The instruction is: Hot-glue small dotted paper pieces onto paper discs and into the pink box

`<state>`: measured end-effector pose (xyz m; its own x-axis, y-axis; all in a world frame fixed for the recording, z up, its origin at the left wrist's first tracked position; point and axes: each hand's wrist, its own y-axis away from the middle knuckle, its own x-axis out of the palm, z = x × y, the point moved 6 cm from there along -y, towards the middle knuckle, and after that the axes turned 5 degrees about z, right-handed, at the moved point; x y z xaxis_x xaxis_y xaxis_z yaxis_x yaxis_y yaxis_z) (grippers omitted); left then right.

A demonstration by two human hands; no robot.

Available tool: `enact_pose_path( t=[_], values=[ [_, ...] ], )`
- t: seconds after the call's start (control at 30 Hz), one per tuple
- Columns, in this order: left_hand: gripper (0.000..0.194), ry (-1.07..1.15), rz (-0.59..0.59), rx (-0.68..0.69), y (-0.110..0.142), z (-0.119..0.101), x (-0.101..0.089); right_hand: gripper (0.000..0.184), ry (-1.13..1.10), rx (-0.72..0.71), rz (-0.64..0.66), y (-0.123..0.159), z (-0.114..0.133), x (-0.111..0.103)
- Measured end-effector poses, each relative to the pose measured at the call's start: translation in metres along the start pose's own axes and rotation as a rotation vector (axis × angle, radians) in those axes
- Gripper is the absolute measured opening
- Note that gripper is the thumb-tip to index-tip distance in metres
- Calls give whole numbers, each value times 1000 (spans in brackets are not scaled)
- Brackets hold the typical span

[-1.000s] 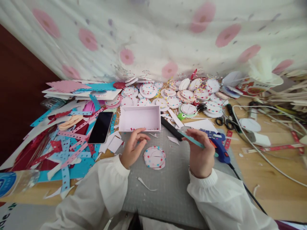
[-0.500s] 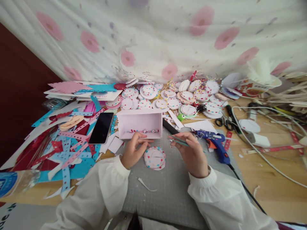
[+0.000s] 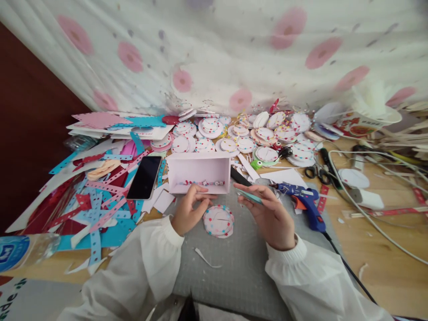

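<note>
My left hand grips the near wall of a small white box, which is tipped toward me with coloured paper dots gathered along its lower inside edge. My right hand is closed on teal tweezers that point left toward the box. Between my hands a round white paper disc edged with coloured dots lies on the grey cutting mat.
A blue glue gun with its cord lies right of my right hand. A black phone rests on punched paper strips at left. Many dotted discs, scissors and cables sit behind. A water bottle lies at the left edge.
My left hand took hold of the box and tipped it toward me, so the dots slid to its lower edge. My right hand brought the tweezers leftward, away from the glue gun.
</note>
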<state>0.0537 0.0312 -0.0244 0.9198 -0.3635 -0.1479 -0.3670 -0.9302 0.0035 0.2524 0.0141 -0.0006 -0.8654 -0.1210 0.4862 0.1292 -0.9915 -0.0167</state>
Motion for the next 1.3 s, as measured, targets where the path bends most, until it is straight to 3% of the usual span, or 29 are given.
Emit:
enact_pose_path(
  t=[0.13, 0.37, 0.57, 0.7, 1.0, 1.3],
  values=[
    [17, 11, -5, -6, 0, -1, 0, 24, 6, 7, 24, 0, -1, 0],
    [22, -57, -18, 9, 0, -8, 0, 29, -11, 24, -64, -2, -4, -9],
    [28, -70, -16, 26, -1, -5, 1, 9, 58, -33, -65, -2, 0, -7],
    [30, -103, -15, 53, -1, -3, 1, 9, 103, -49, -66, 0, -2, -7],
    [15, -73, -76, -25, 1, 0, -1, 12, 153, -86, -66, 0, -2, -7],
    [15, -24, -102, -50, 1, -1, -3, 12, 280, -157, -99, -2, 0, -12]
  ],
)
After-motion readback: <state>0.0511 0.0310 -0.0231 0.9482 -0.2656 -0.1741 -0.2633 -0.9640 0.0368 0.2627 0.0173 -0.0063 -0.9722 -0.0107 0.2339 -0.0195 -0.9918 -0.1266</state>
